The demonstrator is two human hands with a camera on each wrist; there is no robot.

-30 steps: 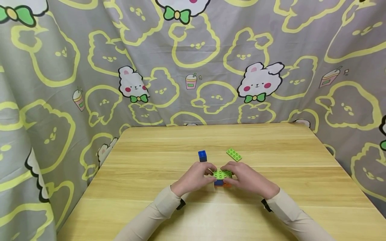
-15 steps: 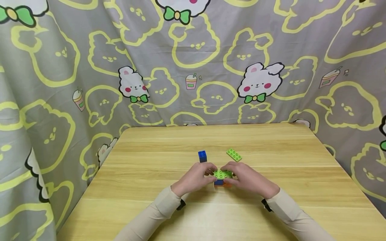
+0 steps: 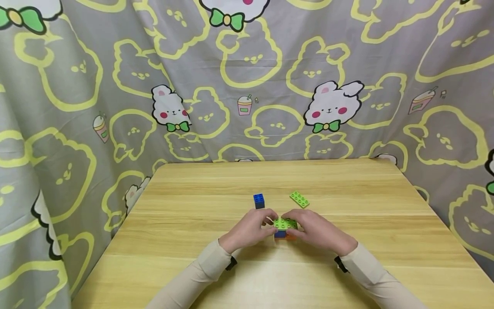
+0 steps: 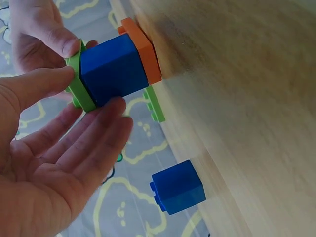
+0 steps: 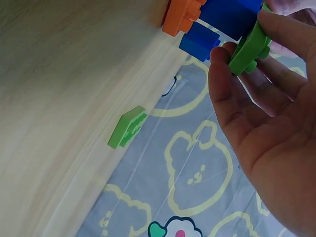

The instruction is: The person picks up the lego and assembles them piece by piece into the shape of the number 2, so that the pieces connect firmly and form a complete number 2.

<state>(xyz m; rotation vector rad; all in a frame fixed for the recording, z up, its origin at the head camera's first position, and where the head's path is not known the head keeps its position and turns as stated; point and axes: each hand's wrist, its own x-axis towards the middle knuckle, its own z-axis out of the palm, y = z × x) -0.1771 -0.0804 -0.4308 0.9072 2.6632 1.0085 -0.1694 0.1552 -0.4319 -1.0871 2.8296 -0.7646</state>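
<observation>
A small stack stands on the table: an orange plate [image 4: 143, 52] at the bottom, a blue block [image 4: 114, 69] on it, and a green plate [image 3: 284, 223] [image 4: 81, 81] on top. My left hand [image 3: 251, 229] [image 4: 54, 133] pinches the green plate's left end, thumb at the near side, fingers behind and against the blue block. From the right, my right hand [image 3: 320, 231] [image 5: 276, 98] grips the other end of the green plate [image 5: 250, 48] between thumb and fingers. In the right wrist view the orange plate [image 5: 181, 15] sticks out past the blue block.
Behind my left hand stands a separate blue block [image 3: 259, 201] [image 4: 178, 187]. A loose green plate [image 3: 299, 199] [image 5: 127, 127] lies behind my right hand. The wooden table [image 3: 208, 184] runs back to a patterned grey curtain [image 3: 216, 98].
</observation>
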